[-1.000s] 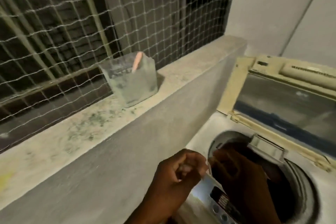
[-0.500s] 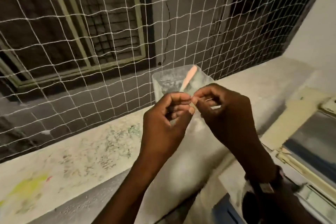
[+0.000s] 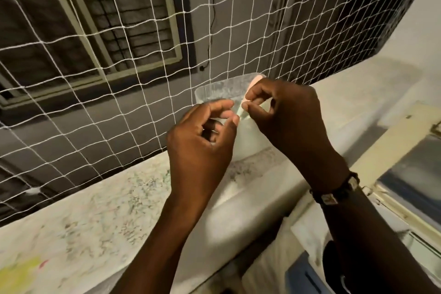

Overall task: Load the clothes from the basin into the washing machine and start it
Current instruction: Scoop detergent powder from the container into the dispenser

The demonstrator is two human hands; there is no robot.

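Observation:
My right hand (image 3: 288,122) pinches a small pale packet (image 3: 240,112) between thumb and fingers, held up at chest height. My left hand (image 3: 200,145) is curled beside it, with thumb and forefinger at the packet's left edge. Behind both hands a translucent plastic container (image 3: 214,93) stands on the ledge, and a pink scoop handle (image 3: 256,78) sticks out of it. The washing machine (image 3: 307,227) shows at the lower right, its lid (image 3: 405,174) raised and part of the dark drum opening (image 3: 334,260) visible. The basin and the clothes are out of view.
A stained concrete ledge (image 3: 100,217) runs from the lower left to the right, at wrist height. White netting (image 3: 119,59) closes the opening above it, with a barred window behind. A pale wall (image 3: 424,21) rises at the far right.
Both hands rose from over the machine's control panel to in front of the container. My view turned up and left, away from the drum. The hands have drawn slightly apart.

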